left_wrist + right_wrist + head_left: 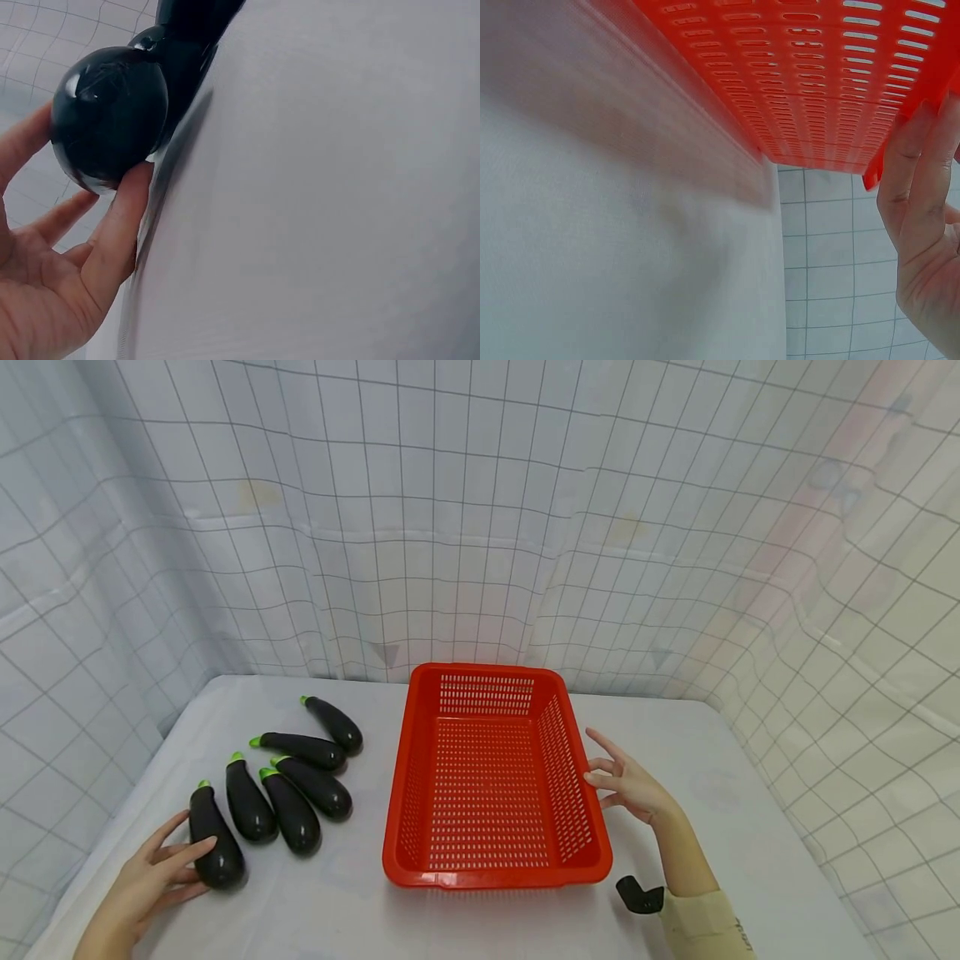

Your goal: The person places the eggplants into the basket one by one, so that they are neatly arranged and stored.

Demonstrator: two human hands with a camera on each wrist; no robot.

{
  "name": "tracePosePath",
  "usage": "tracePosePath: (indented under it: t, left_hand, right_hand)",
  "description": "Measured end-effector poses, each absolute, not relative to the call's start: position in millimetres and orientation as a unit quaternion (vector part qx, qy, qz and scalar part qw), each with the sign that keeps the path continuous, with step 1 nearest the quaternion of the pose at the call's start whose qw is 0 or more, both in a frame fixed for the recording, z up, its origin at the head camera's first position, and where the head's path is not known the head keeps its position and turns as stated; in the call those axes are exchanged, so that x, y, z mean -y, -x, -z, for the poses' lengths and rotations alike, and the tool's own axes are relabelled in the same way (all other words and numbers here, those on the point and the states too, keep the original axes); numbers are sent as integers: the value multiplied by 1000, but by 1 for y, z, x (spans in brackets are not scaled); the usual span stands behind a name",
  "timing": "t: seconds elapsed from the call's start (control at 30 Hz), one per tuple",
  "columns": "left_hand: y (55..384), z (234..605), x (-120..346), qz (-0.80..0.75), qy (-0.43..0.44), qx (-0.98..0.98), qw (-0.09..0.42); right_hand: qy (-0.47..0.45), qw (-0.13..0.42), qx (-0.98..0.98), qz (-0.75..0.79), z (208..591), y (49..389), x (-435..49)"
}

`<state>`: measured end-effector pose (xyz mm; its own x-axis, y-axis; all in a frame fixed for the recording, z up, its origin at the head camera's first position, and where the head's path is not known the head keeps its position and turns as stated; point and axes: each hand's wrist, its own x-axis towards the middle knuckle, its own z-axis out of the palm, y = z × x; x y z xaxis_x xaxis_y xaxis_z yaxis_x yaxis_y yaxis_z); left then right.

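Observation:
My left hand (161,868) grips the lower end of the nearest eggplant (217,860), a glossy dark one with a bright green stem tip. In the left wrist view, thumb and fingers span the rounded end of that eggplant (112,120), which lies at the white table surface. At the right side of a red slotted plastic basket (487,777), my right hand (633,785) has its fingers loosely extended against the rim. Those fingers (922,180) appear beside the basket's upper edge in the right wrist view.
Several more eggplants, including one upright-lying eggplant (250,802) and a far one (335,725), lie between my left hand and the basket. A small black object (640,895) sits by the right sleeve (701,922). White grid-patterned curtains (480,527) surround the white table (315,902).

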<state>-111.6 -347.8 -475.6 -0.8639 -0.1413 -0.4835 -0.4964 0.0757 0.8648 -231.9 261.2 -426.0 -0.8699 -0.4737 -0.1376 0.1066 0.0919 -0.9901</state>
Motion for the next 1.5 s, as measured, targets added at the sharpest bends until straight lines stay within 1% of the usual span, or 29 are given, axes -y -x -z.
tracePosePath:
  t: [0.1, 0.3, 0.57, 0.73, 0.97, 1.2, 1.5]
  left_hand:
    - [110, 478, 349, -653, 208, -717, 126]
    - [109, 478, 348, -710, 165, -680, 76]
    - [118, 466, 333, -760, 73, -645, 21]
    - [130, 453, 320, -750, 34, -660, 15]
    - [153, 431, 296, -716, 2, -698, 14]
    - [179, 408, 265, -609, -17, -793, -5]
    - [214, 377, 224, -508, -42, -860, -6]
  right_hand:
    - [131, 219, -706, 661, 426, 232, -261]
    - [129, 219, -704, 663, 426, 232, -262]
    - [131, 221, -705, 661, 425, 232, -262]
    - [128, 221, -706, 660, 425, 232, -263]
    - [129, 222, -707, 659, 426, 233, -263]
    - [133, 223, -707, 658, 426, 233, -261]
    - [135, 224, -708, 656, 425, 233, -262]
